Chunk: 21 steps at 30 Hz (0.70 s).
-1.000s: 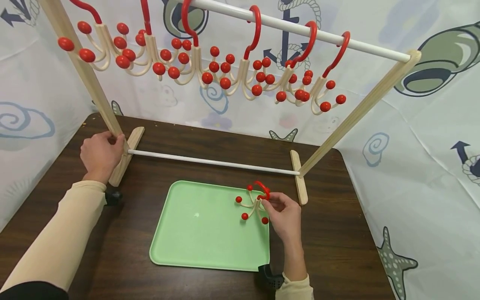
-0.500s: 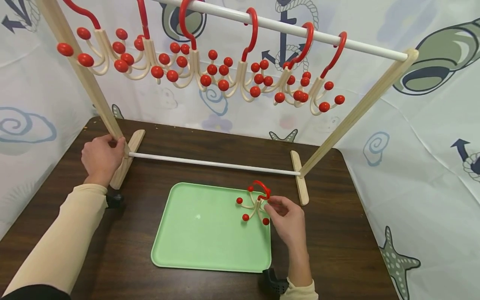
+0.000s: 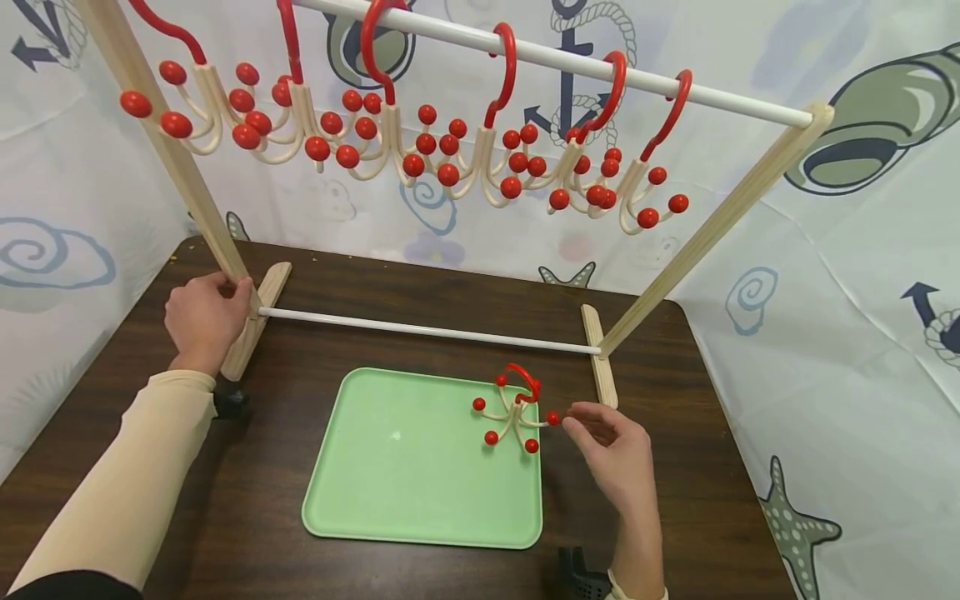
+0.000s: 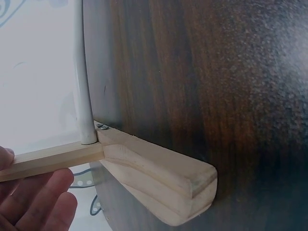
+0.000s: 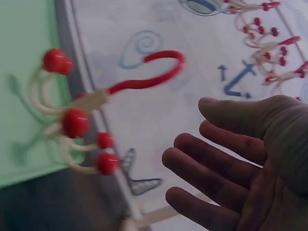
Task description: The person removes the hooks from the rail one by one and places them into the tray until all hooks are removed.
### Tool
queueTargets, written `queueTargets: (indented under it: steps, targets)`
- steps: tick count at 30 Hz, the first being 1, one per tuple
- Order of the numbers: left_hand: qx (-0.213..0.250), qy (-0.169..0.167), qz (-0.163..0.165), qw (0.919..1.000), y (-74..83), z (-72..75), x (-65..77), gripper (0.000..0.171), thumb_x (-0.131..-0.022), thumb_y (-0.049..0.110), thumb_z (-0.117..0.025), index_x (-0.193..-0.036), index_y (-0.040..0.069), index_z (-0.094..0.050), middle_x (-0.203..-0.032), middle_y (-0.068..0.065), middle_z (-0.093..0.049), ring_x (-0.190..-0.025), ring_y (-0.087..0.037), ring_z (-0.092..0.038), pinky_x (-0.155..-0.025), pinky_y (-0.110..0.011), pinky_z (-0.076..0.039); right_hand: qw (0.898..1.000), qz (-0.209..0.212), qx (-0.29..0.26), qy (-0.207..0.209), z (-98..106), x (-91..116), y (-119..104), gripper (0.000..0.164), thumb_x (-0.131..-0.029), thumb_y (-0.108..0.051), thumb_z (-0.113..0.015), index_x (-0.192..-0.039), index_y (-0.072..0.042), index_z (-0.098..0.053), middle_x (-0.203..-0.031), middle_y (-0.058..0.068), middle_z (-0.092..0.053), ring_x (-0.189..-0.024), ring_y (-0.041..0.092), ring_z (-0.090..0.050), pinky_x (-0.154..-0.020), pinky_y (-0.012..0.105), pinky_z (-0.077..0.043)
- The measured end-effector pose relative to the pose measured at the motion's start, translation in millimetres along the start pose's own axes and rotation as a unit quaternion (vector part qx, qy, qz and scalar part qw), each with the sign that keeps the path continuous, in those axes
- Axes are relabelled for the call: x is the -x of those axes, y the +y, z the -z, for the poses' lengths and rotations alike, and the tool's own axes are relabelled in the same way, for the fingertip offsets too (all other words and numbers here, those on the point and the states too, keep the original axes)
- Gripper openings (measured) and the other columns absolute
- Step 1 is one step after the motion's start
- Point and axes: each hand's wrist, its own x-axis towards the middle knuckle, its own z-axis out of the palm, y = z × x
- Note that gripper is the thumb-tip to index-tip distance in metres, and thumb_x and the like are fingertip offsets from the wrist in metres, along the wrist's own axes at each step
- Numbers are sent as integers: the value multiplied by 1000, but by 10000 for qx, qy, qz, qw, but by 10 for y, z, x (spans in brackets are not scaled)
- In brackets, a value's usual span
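My left hand [image 3: 206, 321] pinches the left wooden post [image 4: 53, 161] of a rack low down, thumb on one side and fingers on the other. On the right part of a light green tray [image 3: 405, 492] stands a small hanger [image 3: 517, 412] with a red curved hook on top and several cream prongs tipped with red balls. My right hand [image 3: 618, 458] is just right of this hanger, over the table. Nothing is in its grasp; the right wrist view shows its fingers [image 5: 202, 168] spread and apart from the hanger, whose hook points up.
Several like hangers [image 3: 480, 162] hang in a row from the rack's white top rod [image 3: 562, 58]. A lower white rod [image 3: 427, 331] joins the wooden feet [image 3: 600, 367] behind the tray. A printed cloth [image 3: 825, 250] surrounds the dark wooden table [image 3: 697, 467].
My right hand has let go of the hanger and moved right, away from it. The hanger stays standing on the tray. My left hand keeps its grip on the post.
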Motion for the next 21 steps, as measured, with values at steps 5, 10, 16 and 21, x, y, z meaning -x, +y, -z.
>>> queueTargets:
  steps: [5, 10, 16, 21]
  targets:
    - [27, 44, -23, 10000, 6, -1, 11, 49, -99, 39, -49, -108, -5, -69, -91, -27, -68, -78, -44, -60, -57, -48, -37, 9987, 388, 152, 309, 238, -39, -243, 19, -87, -17, -76, -104, -9, -74, -99, 3, -73, -86, 12, -69, -74, 20, -52]
    - [-4, 34, -7, 10000, 2, 12, 11, 49, -99, 40, -49, -109, -5, -68, -92, -27, -68, -80, -45, -60, -57, -48, -37, 9883, 1422, -39, 542, 446, -196, -610, 17, -87, -9, -74, -104, -6, -74, -98, 5, -73, -84, 7, -69, -72, 18, -51]
    - [-26, 55, 35, 10000, 12, 12, 12, 50, -99, 40, -49, -108, -5, -69, -92, -26, -68, -82, -46, -60, -60, -50, -38, 9654, 2410, -122, 992, 695, -466, -1073, 25, -85, 0, -73, -110, -1, -72, -101, 9, -73, -87, 7, -69, -77, 18, -51]
    - [-17, 31, 55, 10000, 11, -7, 1, 51, -99, 42, -48, -109, -4, -68, -93, -27, -68, -85, -47, -59, -64, -53, -38, 9486, 2622, -53, 1768, 822, -769, -1384, 26, -88, -6, -71, -114, -2, -71, -107, 10, -72, -93, 10, -67, -82, 21, -51]
